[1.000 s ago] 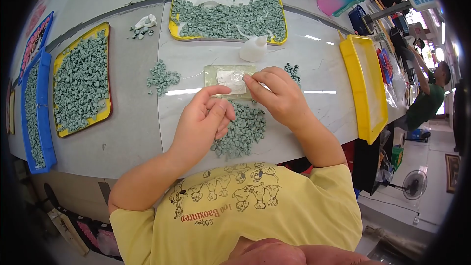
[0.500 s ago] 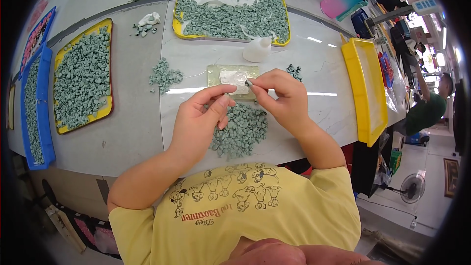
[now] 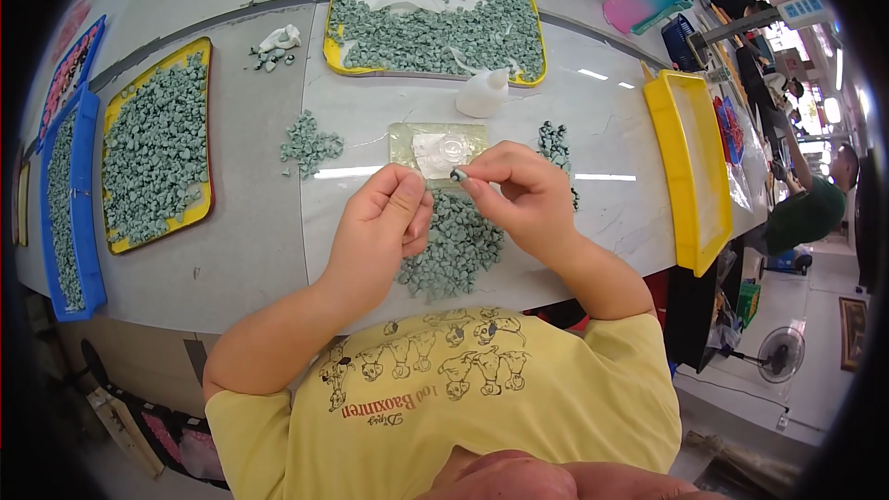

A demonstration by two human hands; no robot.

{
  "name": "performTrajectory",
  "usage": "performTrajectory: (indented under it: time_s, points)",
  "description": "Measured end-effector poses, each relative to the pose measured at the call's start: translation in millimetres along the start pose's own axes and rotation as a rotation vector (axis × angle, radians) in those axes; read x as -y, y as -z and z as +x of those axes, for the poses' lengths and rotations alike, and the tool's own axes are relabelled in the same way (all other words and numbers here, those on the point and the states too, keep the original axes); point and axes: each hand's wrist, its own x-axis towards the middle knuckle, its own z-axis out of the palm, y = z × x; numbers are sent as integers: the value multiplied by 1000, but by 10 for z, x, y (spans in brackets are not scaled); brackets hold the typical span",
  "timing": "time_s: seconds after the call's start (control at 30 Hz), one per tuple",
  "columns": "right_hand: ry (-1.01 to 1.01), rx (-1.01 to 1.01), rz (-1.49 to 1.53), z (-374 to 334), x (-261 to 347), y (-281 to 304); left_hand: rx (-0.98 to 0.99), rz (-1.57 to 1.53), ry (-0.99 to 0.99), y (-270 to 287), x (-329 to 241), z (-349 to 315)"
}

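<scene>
Between the thumb and forefinger of my right hand (image 3: 520, 193) is a small green piece (image 3: 458, 174) with a dark end. My left hand (image 3: 384, 222) is closed just to its left, thumb pressed on the forefinger; whatever it pinches is too small to make out. Just beyond both hands lies a pale green pad (image 3: 400, 143) with a white patch and a clear round spot on it. Below the fingers spreads a heap of small green pieces (image 3: 454, 245), partly covered by my hands. A white squeeze bottle (image 3: 482, 94) stands behind the pad.
Smaller piles of green pieces lie left (image 3: 310, 143) and right (image 3: 554, 143) of the pad. Yellow trays of pieces sit at the back (image 3: 435, 37) and left (image 3: 156, 148). A yellow bin (image 3: 687, 167) stands right, a blue bin (image 3: 85, 204) far left. Another person (image 3: 815, 204) is beyond.
My right hand has moved slightly left and down with the small green piece. My left fingers have curled in tighter. More of the pad and the right-hand pile shows now.
</scene>
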Motion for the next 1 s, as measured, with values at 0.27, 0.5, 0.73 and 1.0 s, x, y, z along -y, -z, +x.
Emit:
performTrajectory:
  time_s: [0.27,0.5,0.73,1.0]
  points:
    - [699,-8,-420,50,-40,-60,51,-85,186,-40,-33,-28]
    - [862,22,-538,74,-43,-116,36,-89,216,-14,-83,-68]
    - [938,20,-581,64,-76,-207,-24,-18,137,-28,-34,-119]
    - [919,-34,-495,43,-127,-288,-84,184,-40,-46,19,-142]
